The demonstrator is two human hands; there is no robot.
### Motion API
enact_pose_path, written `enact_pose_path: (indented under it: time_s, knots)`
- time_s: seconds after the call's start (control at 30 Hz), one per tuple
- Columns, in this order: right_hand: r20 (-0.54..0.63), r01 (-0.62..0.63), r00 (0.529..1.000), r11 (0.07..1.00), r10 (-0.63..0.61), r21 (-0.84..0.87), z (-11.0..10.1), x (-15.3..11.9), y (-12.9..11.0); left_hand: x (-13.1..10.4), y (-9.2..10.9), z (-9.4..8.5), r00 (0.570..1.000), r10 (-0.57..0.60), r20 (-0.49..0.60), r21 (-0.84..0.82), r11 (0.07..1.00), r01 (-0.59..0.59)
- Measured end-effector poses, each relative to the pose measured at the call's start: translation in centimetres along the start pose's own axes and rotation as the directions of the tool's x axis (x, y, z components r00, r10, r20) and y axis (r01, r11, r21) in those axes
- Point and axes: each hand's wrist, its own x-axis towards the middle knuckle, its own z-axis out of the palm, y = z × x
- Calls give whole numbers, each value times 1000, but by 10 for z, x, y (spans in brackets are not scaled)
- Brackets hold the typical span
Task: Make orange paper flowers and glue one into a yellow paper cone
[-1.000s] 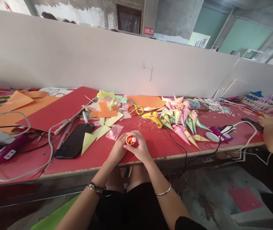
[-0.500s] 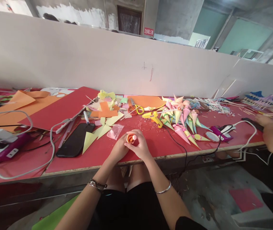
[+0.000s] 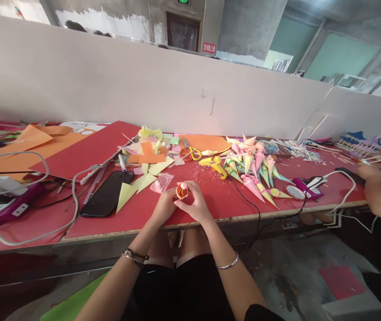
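Between my two hands, just above the red tabletop (image 3: 190, 213), is a small rolled paper cone (image 3: 180, 192), orange inside, with a pale pink tip or ball at its mouth. My left hand (image 3: 165, 206) is closed around its left side. The fingers of my right hand (image 3: 195, 202) curl around it from the right, thumb in front. The lower part of the cone is hidden by my hands. Beyond them lie a yellow glue gun (image 3: 213, 166) and a pile of pastel paper cones (image 3: 255, 167).
A black phone (image 3: 107, 195) and yellow paper triangles (image 3: 126, 194) lie to the left. Scissors (image 3: 195, 154) rest among paper scraps. Purple power strips (image 3: 13, 200) with cables sit at both sides. A co-worker's hand (image 3: 371, 171) is at the far right, and a white partition (image 3: 163, 89) stands behind.
The pink tip of the cone has shifted slightly left and up as the cone turned between my fingers. My hands stay in nearly the same place. The view has tilted slightly.
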Motion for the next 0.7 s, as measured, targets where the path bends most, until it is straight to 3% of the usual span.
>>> enact_pose_path:
  time_s: [0.33,0.57,0.7]
  knots:
    - [-37,-214,975,968,221,131,1,2,11,-1,10,-4,973,-163,164,-105,978,181]
    - [99,-360,932,864,348,353,1,2,10,-1,8,-3,966,-135,222,-152,974,171]
    - [63,-361,929,859,364,364,-1,3,11,-1,9,-3,967,-117,228,-108,984,145]
